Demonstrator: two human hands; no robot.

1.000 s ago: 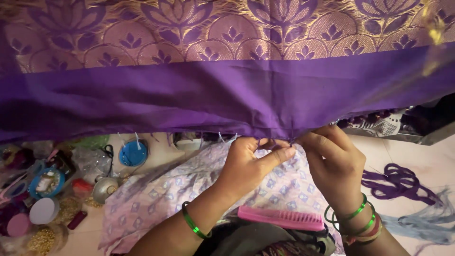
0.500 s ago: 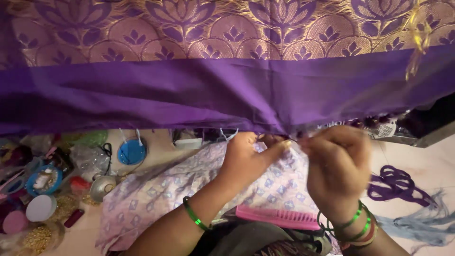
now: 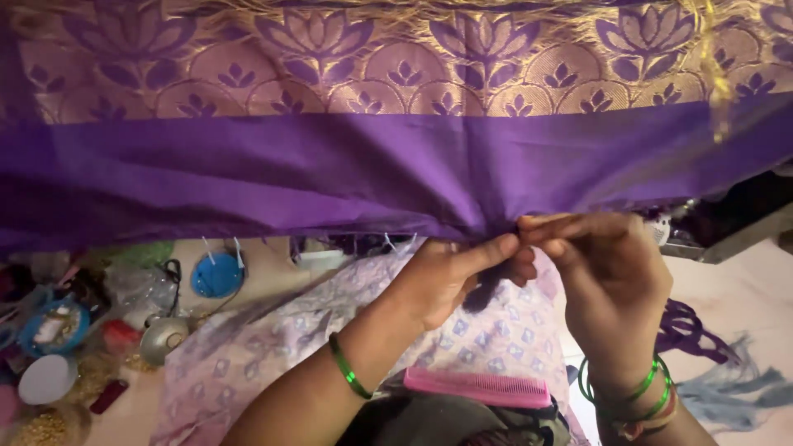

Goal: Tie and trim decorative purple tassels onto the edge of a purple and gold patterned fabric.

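Observation:
A purple cloth (image 3: 347,173) with a gold lotus-patterned band hangs across the upper view. Both hands meet at its lower edge, right of centre. My left hand (image 3: 450,277) pinches the hem and its fringe threads between thumb and forefinger; a green bangle circles that wrist. My right hand (image 3: 607,281) holds the same bunch of threads with its fingertips, touching the left fingers. Several green and red bangles sit on the right wrist. The threads themselves are mostly hidden by the fingers.
A pink comb (image 3: 477,386) lies on my lap over a pale patterned fabric (image 3: 273,347). At the left are small containers, a blue lid (image 3: 216,275), a metal bowl (image 3: 163,337) and beads. Purple thread bundles (image 3: 690,326) and pale blue threads (image 3: 739,392) lie at the right.
Both hands have stayed at the hem, working the fringe with small finger movements; the right hand was blurred in motion half a second ago. The view has come closer.

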